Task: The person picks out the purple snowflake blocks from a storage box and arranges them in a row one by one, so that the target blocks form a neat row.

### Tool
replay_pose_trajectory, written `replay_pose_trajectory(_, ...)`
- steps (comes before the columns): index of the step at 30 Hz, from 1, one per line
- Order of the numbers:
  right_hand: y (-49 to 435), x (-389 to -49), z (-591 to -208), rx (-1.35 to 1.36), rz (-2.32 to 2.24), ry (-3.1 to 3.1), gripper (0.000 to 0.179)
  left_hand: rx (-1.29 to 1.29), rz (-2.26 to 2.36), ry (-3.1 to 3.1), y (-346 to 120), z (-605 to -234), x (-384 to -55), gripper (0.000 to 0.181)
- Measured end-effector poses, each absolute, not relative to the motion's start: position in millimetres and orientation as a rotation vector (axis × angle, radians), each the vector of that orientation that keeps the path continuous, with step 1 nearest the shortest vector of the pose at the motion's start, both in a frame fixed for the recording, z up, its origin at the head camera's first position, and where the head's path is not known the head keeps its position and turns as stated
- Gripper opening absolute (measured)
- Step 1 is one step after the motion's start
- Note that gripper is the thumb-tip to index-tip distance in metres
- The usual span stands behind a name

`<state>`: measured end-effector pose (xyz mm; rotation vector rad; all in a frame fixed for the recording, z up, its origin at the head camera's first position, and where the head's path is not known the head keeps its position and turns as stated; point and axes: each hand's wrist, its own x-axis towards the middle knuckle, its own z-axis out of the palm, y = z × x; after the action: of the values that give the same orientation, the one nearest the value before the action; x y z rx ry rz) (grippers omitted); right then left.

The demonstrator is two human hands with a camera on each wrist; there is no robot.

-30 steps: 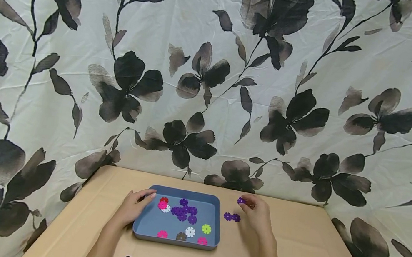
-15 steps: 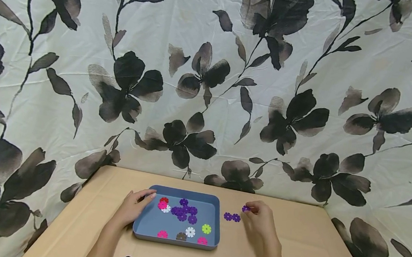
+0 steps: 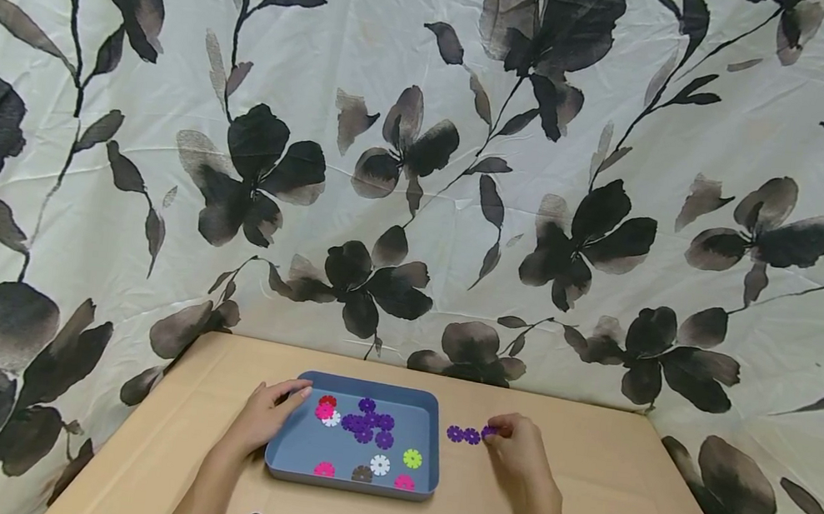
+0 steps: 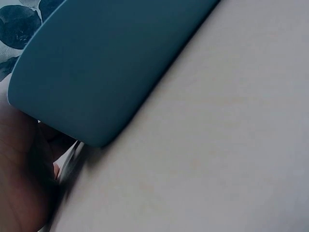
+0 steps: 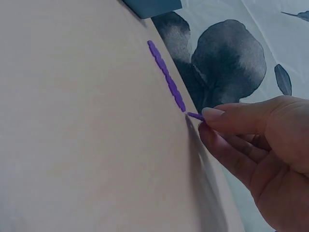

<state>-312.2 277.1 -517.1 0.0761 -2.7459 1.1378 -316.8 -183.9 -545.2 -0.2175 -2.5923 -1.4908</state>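
Note:
My right hand pinches a purple notched plastic disc between thumb and finger. That disc meets the right end of a row of two purple discs lying on the table; in the right wrist view it is tilted against them, and I cannot tell whether they interlock. At the left, my left hand holds the left edge of a blue-grey tray, its fingertips at the rim; some of its fingers are hidden behind the tray's wall in the left wrist view.
Inside the tray lie a cluster of purple discs, a lime disc, a white disc, a brown disc and several pink, red and white ones. A floral cloth hangs behind the tan tabletop.
My right hand has moved down and a little right, bringing its purple disc from above the row to the row's right end. The left hand and tray stay put.

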Motion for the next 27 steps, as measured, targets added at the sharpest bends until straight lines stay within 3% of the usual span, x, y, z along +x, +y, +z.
replay_pose_trajectory(12,278.9,-311.3,-519.5,0.081,1.11,-2.755,0.016,-0.21,-1.487,-2.596,-183.7,-544.9,-316.0,0.05)
replay_pose_trajectory(19,275.4,-311.2,-513.8,0.011,1.188,-2.664,0.024,-0.212,-1.474,-2.589,-184.3,-546.5,-314.6,0.051)
replay_pose_trajectory(27,256.5,-315.4,-493.5,0.182,1.272,-2.403,0.02,-0.206,-1.482,-2.594,-183.8,-546.1,-316.2,0.051)
